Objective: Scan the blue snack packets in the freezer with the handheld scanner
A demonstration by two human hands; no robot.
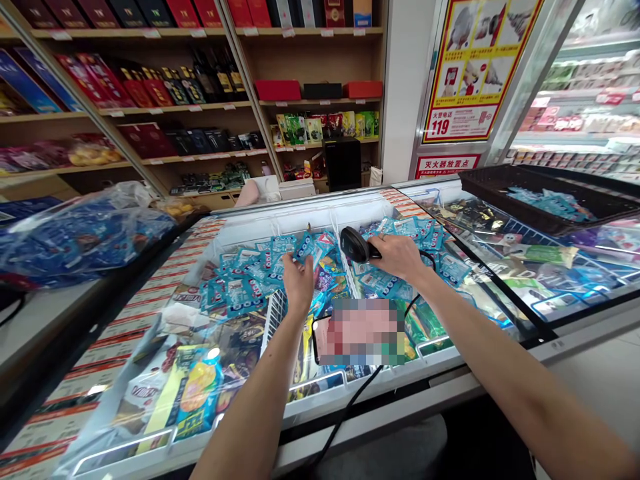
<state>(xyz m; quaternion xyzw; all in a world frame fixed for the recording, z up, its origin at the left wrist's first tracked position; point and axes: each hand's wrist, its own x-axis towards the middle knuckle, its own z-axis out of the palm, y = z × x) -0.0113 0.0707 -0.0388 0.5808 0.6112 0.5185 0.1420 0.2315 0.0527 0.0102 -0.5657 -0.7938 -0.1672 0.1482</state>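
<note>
Head view: we stand over an open chest freezer point(320, 220) heaped with blue snack packets point(245, 280), shelves of boxed goods at twelve o'clock. Our right hand point(400, 257) is wrapped around a black barcode scanner point(354, 244), its head aimed toward nine o'clock. Close beside it, our left hand point(299, 280) pinches one blue packet point(306, 247), tilted up at the scanner.

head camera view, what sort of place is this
Most likely a shop, probably a small supermarket. A chest freezer holds blue packets, shelves behind carry boxed goods with price tags, and the right hand points a barcode scanner at a packet in the left hand.
</note>
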